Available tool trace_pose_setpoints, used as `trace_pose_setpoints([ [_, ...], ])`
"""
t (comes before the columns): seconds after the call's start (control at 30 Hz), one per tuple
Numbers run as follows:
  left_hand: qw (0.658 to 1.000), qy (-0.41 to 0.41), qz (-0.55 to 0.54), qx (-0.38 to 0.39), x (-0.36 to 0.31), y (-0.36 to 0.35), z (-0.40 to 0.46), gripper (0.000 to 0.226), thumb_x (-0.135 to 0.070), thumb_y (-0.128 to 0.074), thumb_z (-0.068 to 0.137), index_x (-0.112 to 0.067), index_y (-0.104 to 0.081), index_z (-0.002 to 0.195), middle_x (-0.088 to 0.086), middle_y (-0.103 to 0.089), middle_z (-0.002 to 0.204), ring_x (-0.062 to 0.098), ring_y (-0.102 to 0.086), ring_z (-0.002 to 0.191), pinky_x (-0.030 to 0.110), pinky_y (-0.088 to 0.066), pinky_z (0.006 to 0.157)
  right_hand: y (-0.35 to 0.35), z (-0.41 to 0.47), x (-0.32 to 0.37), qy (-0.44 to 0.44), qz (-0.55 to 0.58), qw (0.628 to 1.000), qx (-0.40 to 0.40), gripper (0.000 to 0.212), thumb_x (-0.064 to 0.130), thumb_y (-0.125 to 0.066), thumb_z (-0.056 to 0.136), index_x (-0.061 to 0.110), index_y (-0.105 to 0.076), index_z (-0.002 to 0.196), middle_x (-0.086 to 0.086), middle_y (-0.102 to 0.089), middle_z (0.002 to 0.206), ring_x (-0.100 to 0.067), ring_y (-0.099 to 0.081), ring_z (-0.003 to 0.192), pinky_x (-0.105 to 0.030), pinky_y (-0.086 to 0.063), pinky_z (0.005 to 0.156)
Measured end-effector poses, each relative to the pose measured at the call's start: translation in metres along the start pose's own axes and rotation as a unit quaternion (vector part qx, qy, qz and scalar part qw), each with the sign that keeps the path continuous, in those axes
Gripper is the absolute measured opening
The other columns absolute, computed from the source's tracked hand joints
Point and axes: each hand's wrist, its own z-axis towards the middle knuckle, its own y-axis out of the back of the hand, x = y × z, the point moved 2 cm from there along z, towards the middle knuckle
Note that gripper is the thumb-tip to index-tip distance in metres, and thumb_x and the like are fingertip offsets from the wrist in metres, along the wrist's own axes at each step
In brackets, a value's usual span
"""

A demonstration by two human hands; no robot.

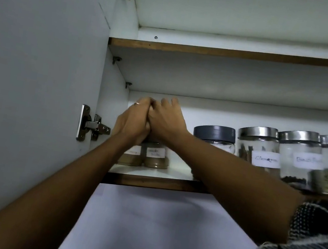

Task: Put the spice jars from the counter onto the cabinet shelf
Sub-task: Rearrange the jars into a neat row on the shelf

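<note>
Reaching up with both arms into the open cabinet, onto the lower shelf [150,173] at its left end. Covering the tops of two small jars: left hand [132,119] over the left jar [130,155], right hand [165,118] over the right jar [156,156], hands touching each other between them. Curling the left fingers down over the lid; spreading the right fingers [171,102] upward behind. Seeing no lids under the hands, so not telling whether either hand is gripping or only resting. Standing side by side, both small jars, touching or nearly so, upright on the shelf, each showing brown powder and a white label. Lining up further right along the same shelf: a grey-lidded jar [214,135], then a steel-lidded jar [257,149] with a handwritten label, then more steel-lidded jars [299,157] running to the frame edge. Hanging open at left, the cabinet door [35,79] with its hinge [92,125].
</note>
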Motion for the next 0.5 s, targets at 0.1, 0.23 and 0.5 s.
trace_pose_setpoints([
  [0.1,0.999,-0.026,0.036,-0.025,-0.016,0.02,0.01,0.025,-0.011,-0.046,0.089,-0.014,-0.052,0.113,0.008,-0.063,0.104,0.027,-0.059,0.09,0.039,-0.05,0.072,0.028,0.0,-0.019,0.036,0.007,0.999,-0.024,0.034,0.02,-0.048,0.088,0.012,-0.052,0.121,-0.008,-0.059,0.118,-0.027,-0.056,0.103,-0.042,-0.036,0.092],
  [0.23,0.996,-0.076,0.038,-0.03,-0.036,0.036,0.018,0.023,-0.014,-0.046,0.091,-0.012,-0.054,0.113,0.01,-0.064,0.1,0.023,-0.056,0.079,0.031,-0.039,0.063,0.058,-0.004,-0.049,0.087,-0.002,0.996,-0.022,0.025,0.019,-0.042,0.09,0.013,-0.055,0.111,-0.009,-0.062,0.115,-0.029,-0.055,0.103,-0.041,-0.036,0.089],
  [0.5,0.989,-0.13,0.03,0.067,-0.098,0.054,0.032,0.027,-0.022,-0.047,0.094,-0.016,-0.054,0.119,0.005,-0.065,0.11,0.02,-0.06,0.093,0.03,-0.043,0.072,0.11,-0.029,-0.13,0.014,0.062,0.993,0.095,0.02,0.014,-0.044,0.093,0.009,-0.055,0.109,-0.014,-0.062,0.099,-0.021,-0.046,0.077,-0.031,-0.035,0.065],
])
